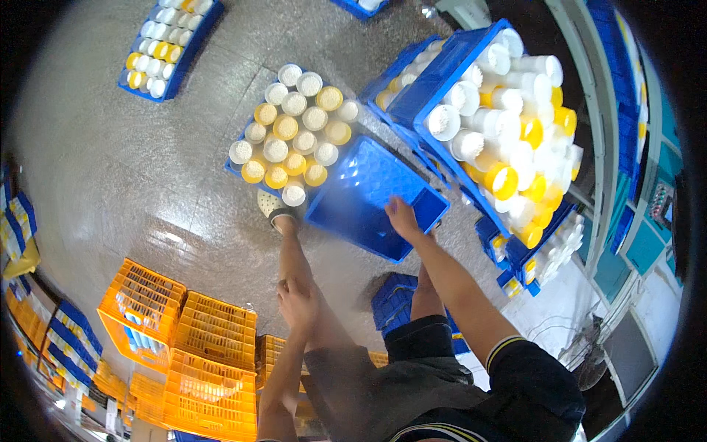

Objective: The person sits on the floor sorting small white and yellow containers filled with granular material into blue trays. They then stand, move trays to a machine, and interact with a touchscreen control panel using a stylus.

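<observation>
Blue crate [361, 184] sits right under the right hand [401, 219], and I cannot tell if the fingers are clamped on its wall or just over it, while the left hand [297, 303] lies on the left leg [291, 247], its finger grip not clear. White and yellow cups [286, 127] stand close together to the left of the right hand and farther out. I think the step now is handling the crate, and the next move calls for a firm hold that won't bump those cups.
</observation>
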`<state>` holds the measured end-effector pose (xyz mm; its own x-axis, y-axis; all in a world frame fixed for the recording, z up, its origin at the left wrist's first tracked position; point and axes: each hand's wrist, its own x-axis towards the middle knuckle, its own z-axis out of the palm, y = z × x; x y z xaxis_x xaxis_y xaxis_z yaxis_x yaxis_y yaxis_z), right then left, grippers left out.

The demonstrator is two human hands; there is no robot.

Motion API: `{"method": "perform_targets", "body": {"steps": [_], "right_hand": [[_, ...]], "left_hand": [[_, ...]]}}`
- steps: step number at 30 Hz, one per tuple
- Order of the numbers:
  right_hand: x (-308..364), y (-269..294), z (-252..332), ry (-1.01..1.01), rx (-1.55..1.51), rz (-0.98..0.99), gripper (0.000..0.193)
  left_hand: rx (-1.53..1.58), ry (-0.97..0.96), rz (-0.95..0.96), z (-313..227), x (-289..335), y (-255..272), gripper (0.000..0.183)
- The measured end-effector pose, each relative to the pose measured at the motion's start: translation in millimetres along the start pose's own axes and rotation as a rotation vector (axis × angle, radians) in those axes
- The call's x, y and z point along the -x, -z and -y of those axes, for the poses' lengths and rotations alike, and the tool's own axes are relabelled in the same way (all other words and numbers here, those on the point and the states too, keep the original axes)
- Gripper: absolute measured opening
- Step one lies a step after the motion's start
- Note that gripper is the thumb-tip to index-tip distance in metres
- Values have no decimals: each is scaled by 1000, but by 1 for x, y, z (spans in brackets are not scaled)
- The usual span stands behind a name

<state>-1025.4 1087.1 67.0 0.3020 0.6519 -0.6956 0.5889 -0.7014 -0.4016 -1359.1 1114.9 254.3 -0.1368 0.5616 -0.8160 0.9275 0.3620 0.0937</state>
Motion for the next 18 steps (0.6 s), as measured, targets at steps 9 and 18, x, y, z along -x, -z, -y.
{"method": "perform_targets", "body": {"steps": [9, 18], "right_hand": [[235, 36, -117, -198, 446, 372, 37], [185, 103, -82, -232, 167, 92, 46]], "left_hand": [[-67, 5, -55, -10, 0, -33, 59], [-148, -158, 120, -76, -27, 17, 55]]}}
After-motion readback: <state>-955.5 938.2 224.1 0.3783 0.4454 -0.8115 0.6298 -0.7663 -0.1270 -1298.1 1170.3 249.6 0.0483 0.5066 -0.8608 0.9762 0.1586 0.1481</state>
